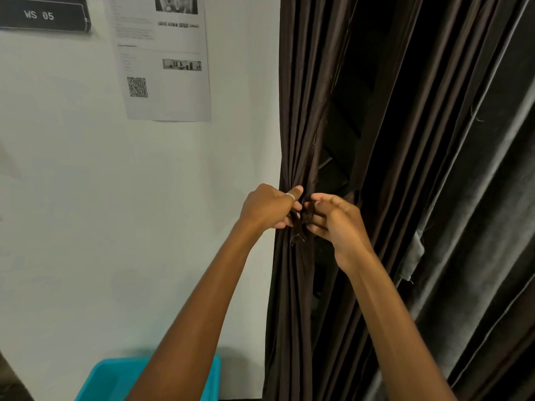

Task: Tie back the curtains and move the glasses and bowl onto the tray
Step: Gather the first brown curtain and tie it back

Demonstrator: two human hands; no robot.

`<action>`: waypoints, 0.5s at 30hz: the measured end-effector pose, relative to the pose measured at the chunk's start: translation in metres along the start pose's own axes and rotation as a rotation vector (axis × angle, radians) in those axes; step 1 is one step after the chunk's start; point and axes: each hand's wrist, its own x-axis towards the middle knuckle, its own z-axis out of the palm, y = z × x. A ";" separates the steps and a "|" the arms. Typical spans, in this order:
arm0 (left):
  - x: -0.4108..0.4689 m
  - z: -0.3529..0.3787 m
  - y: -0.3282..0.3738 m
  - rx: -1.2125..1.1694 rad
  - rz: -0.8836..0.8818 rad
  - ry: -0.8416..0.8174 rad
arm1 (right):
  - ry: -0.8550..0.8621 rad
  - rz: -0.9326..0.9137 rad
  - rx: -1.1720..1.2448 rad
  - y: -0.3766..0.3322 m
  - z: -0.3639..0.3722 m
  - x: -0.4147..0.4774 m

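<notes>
A dark brown curtain (301,117) hangs at the edge of a white wall and is gathered into a narrow bunch at hand height. A dark fabric tie (304,218) wraps that bunch, with a short frayed end dangling below. My left hand (267,206), a ring on one finger, pinches the tie from the left. My right hand (335,221) pinches it from the right, fingers curled round the strip. The knot itself is mostly hidden between my fingers. No glasses, bowl or tray are in view.
A second, greyer curtain (469,198) hangs to the right. A printed sheet with a QR code (165,59) and a dark sign (43,15) are fixed to the wall. A turquoise plastic bin (107,380) stands on the floor below my left forearm.
</notes>
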 end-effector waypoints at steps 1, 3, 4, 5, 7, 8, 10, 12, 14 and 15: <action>-0.001 -0.001 0.000 -0.028 -0.003 -0.010 | -0.007 -0.025 -0.059 0.001 0.000 -0.001; -0.003 -0.004 -0.001 -0.104 -0.020 -0.043 | -0.037 -0.065 -0.140 0.003 0.000 -0.001; -0.004 -0.006 -0.001 -0.135 -0.029 -0.061 | -0.063 -0.069 -0.151 0.003 -0.001 -0.002; -0.005 -0.007 -0.002 -0.155 -0.035 -0.075 | -0.092 -0.064 -0.154 0.003 -0.001 -0.003; -0.007 -0.007 -0.003 -0.172 -0.038 -0.088 | -0.154 -0.052 -0.161 0.004 -0.002 -0.005; -0.007 -0.006 -0.004 -0.177 -0.040 -0.089 | -0.185 -0.046 -0.165 0.005 -0.001 -0.005; -0.008 -0.004 -0.004 -0.185 -0.042 -0.085 | -0.227 -0.032 -0.169 0.004 0.000 -0.006; -0.007 -0.003 -0.005 -0.184 -0.037 -0.071 | -0.253 -0.015 -0.181 0.003 0.002 -0.005; -0.007 -0.001 -0.006 -0.181 -0.029 -0.059 | -0.259 -0.018 -0.218 0.002 0.003 -0.005; -0.008 -0.001 -0.006 -0.184 -0.030 -0.059 | -0.253 -0.031 -0.243 0.003 0.004 -0.005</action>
